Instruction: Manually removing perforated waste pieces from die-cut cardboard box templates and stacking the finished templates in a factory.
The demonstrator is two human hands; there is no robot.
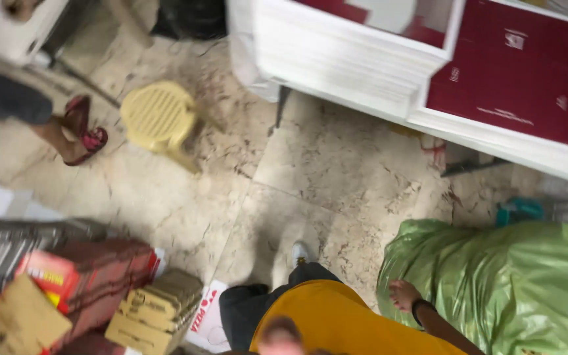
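Note:
My right hand [403,295], with a dark band on its wrist, hangs at my side with fingers curled. It lies against the left edge of a big green plastic bag [514,283]. Blur hides whether it grips the plastic. My left hand is out of view. Below me I see my yellow shirt [336,322], dark trousers [244,309] and one white shoe [300,252] on the marble floor [310,177].
A yellow plastic stool [159,118] stands at the upper left. Beside it is another person's foot in a red sandal [81,131]. Tall stacks of white and maroon flat cartons [507,72] fill the upper right. Bundles of folded brown and red boxes [93,289] lie at the lower left.

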